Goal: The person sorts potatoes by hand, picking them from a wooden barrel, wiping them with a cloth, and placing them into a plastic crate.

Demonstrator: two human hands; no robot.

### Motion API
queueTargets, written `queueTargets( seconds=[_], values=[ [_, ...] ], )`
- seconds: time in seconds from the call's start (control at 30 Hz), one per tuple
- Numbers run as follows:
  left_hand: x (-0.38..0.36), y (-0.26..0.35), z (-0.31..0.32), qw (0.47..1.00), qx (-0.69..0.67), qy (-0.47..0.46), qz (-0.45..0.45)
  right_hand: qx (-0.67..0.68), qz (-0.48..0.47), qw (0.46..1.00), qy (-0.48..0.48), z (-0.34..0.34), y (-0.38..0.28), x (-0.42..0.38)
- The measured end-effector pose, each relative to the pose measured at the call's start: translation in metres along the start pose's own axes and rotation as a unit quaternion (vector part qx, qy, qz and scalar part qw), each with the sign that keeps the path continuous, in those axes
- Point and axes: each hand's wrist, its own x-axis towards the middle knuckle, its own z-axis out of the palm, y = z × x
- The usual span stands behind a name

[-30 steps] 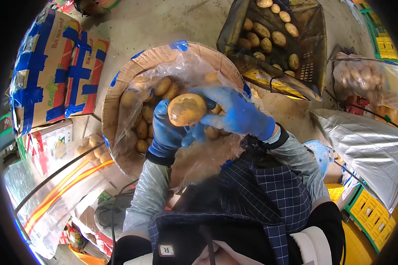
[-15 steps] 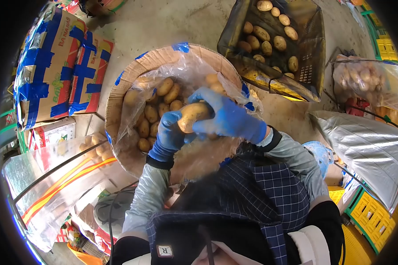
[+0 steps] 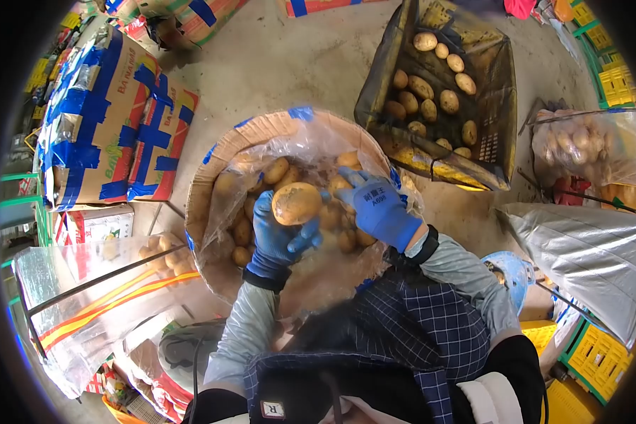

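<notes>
My left hand (image 3: 275,237), in a blue glove, is closed around a large yellow-brown potato (image 3: 297,203) above a round cardboard bin (image 3: 198,205). My right hand (image 3: 380,210), also in a blue glove, is down at the right part of the pile. Its fingers and thumb close about another potato (image 3: 340,185), partly hidden by the glove. Clear plastic film (image 3: 318,150) lines the bin, and several potatoes lie inside, some under my hands.
A dark crate (image 3: 438,166) with several spread-out potatoes stands beyond the bin at the right. Taped banana boxes (image 3: 131,120) are stacked at the left. Plastic-covered potatoes (image 3: 576,141) and a silver sheet (image 3: 579,247) are at the right, a clear plastic-covered container (image 3: 113,290) at the left.
My right hand has let go of the large potato and moved right to the pile. The left hand keeps that potato, now turned. The view has shifted slightly.
</notes>
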Motion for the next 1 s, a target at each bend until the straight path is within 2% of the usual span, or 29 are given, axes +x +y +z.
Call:
queueTargets(
  seconds=[0.1,0.13,0.17,0.23,0.33,0.37,0.43,0.47,0.53,0.57,0.63,0.73,0.83,0.87,0.9,0.97,1.0],
  values=[
    [-0.001,-0.003,-0.002,0.999,-0.022,0.029,-0.006,-0.008,0.009,0.995,0.1,0.002,0.003,0.001],
    [-0.001,-0.003,0.0,0.999,-0.028,0.03,-0.005,-0.021,0.014,0.995,0.094,-0.004,0.002,0.001],
    [-0.002,-0.005,0.0,0.999,-0.037,0.033,-0.005,-0.003,0.015,0.992,0.129,-0.01,0.004,0.002],
    [-0.001,-0.005,-0.002,1.0,-0.027,-0.003,-0.006,0.041,0.016,0.981,0.187,-0.02,0.003,0.002],
    [-0.001,-0.005,0.003,0.999,-0.026,-0.032,-0.027,-0.043,0.033,0.97,0.235,-0.026,0.009,0.001],
    [-0.001,-0.003,0.008,0.998,-0.026,-0.039,-0.038,-0.064,0.036,0.977,0.198,-0.023,0.014,-0.003],
    [-0.003,-0.003,0.02,0.998,-0.047,0.029,-0.037,-0.109,0.042,0.985,0.128,-0.021,0.023,-0.008],
    [-0.002,-0.004,0.025,0.995,-0.072,0.059,-0.032,-0.095,0.022,0.982,0.16,-0.019,0.025,-0.008],
    [0.0,-0.007,0.022,0.995,-0.087,0.02,-0.036,-0.065,-0.014,0.973,0.221,-0.025,0.019,-0.009],
    [0.002,-0.008,0.01,0.995,-0.074,-0.05,-0.044,0.052,-0.027,0.974,0.221,-0.03,0.015,-0.01],
    [0.006,-0.008,-0.009,0.996,-0.019,-0.087,-0.032,0.282,-0.051,0.934,0.215,-0.038,0.003,-0.008],
    [0.003,-0.014,-0.019,0.993,0.103,0.028,0.044,0.497,-0.044,0.861,0.098,-0.031,-0.018,-0.012],
    [-0.001,-0.031,-0.02,0.941,0.286,0.12,0.134,0.517,-0.055,0.85,0.088,-0.02,-0.032,-0.014],
    [-0.002,-0.034,-0.026,0.898,0.394,0.121,0.153,0.556,-0.022,0.83,0.043,-0.021,-0.03,-0.015],
    [0.0,-0.035,-0.037,0.842,0.498,0.118,0.173,0.572,-0.022,0.819,0.042,-0.019,-0.028,-0.015],
    [-0.004,-0.038,-0.06,0.824,0.525,0.168,0.131,0.596,-0.027,0.801,0.044,-0.013,-0.023,-0.014],
    [-0.005,-0.039,-0.072,0.814,0.537,0.191,0.109,0.56,-0.044,0.826,0.043,-0.019,-0.02,-0.013]
  ],
)
